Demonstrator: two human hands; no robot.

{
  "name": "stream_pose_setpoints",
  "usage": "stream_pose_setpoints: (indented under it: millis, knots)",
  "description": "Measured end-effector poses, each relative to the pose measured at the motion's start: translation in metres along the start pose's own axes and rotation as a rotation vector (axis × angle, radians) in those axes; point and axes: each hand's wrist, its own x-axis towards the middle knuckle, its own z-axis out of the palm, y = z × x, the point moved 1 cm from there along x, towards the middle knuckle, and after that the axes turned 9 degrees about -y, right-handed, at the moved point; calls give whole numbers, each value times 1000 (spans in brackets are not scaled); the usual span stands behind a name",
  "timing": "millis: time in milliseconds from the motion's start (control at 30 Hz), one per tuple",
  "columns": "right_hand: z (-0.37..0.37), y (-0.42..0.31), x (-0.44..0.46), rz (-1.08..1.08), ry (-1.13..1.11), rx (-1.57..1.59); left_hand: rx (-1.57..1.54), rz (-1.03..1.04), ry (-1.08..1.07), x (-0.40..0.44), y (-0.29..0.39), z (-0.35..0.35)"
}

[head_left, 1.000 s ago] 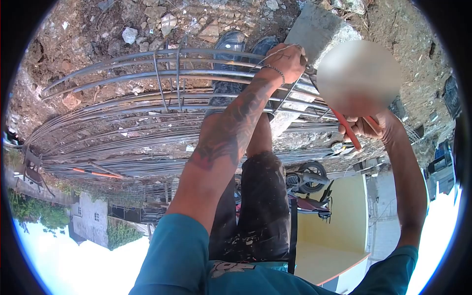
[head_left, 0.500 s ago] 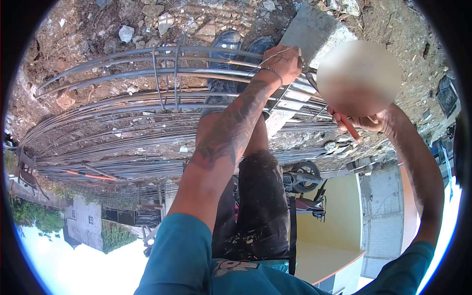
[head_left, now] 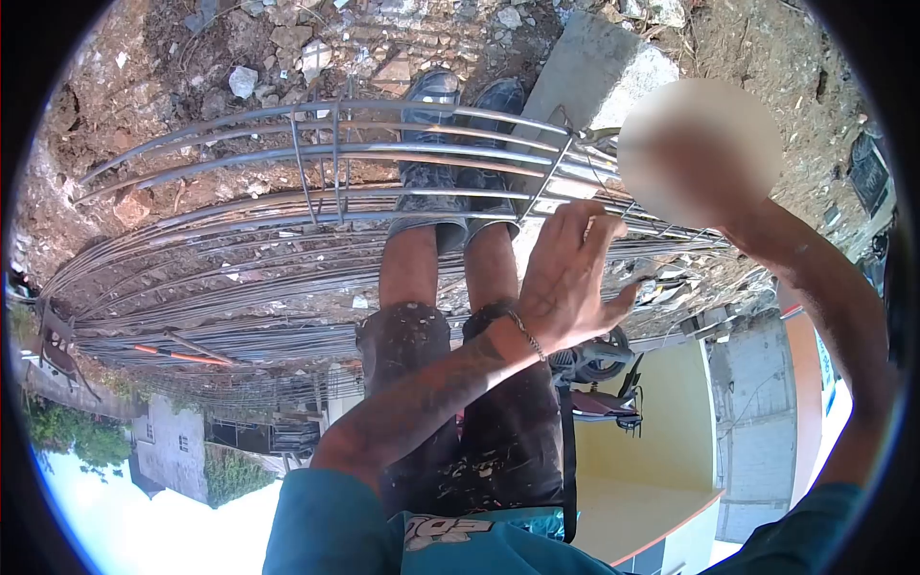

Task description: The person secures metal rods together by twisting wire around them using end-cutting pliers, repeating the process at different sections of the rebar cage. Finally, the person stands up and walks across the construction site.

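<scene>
My left hand (head_left: 570,278) hangs above the lower bars of the rebar cage (head_left: 383,150), its thumb held apart from the loosely bent fingers and nothing visible between them. A blurred disc hides most of my right hand (head_left: 714,168), at the cage's right end, so its fingers and anything they grip cannot be made out. Just left of the disc, a dark metal piece (head_left: 600,139) shows beside the upper bars. A dark stirrup (head_left: 548,177) crosses the long bars between my hands.
My boots (head_left: 431,105) stand behind the bars. A concrete block (head_left: 585,72) lies beyond the cage on rubble. Many long rods (head_left: 211,278) stretch left, with an orange bar (head_left: 182,356) among them. A motorcycle (head_left: 609,402) and yellow wall (head_left: 671,412) are at lower right.
My left hand has left the stirrup's upper end, moving down and opening. My right hand has shifted up behind the blur, and the orange tool handles seen earlier are now hidden.
</scene>
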Motion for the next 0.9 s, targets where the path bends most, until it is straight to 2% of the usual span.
stream_pose_setpoints:
  millis: [33, 67, 100, 133, 167, 200, 267, 300, 333, 400, 433, 467, 533, 567, 600, 667, 733, 800, 900]
  knots:
    - [3, 1, 0, -15, 84, -10, 49, 181, 213, 44, -18, -9]
    - [4, 0, 0, -34, 169, -19, 71, 260, 233, 85, -35, -10]
    - [3, -2, 0, -35, 182, -23, 81, 219, 113, 117, -48, 5]
    - [2, -3, -2, -3, 234, -43, 29, 115, -174, 141, -50, 13]
    - [4, -3, -5, 22, 274, -58, 74, 360, -92, 166, -82, 52]
    - [7, -3, -8, 16, 267, -61, 66, 356, -91, 164, -74, 52]
    - [10, -5, -12, 30, 226, -3, 161, 203, -194, 161, -64, 54]
    - [10, -5, -10, 71, 176, 157, 254, 279, -36, 159, -66, 62]
    - [7, 2, -10, 55, 180, 165, 259, 261, -39, 155, -69, 65]
    - [-2, 29, -18, 28, -161, 422, 170, 329, 160, 148, -67, 71]
    - [-3, 45, -4, 63, -560, 832, 153, 310, 233, 148, -67, 76]
    - [2, 43, -10, 58, -676, 1282, 147, 310, 230, 145, -67, 80]
    - [13, 38, -7, -18, -713, 1031, 134, 407, 317, 143, -68, 83]
    - [30, 32, -12, -55, -469, 742, 215, 429, 287, 140, -69, 83]
    - [33, 11, -19, 154, -231, 475, 215, 425, 288, 141, -66, 77]
    - [24, 14, -22, 154, 80, 190, 193, 537, 382, 148, -60, 63]
    - [11, 21, -15, 106, 161, 104, 197, 528, 301, 153, -52, 49]
    - [5, 35, -4, 59, 228, 20, 173, 257, 225, 163, -48, 54]
    - [7, 74, 40, -129, 395, -120, 104, 116, 323, 186, -54, 54]
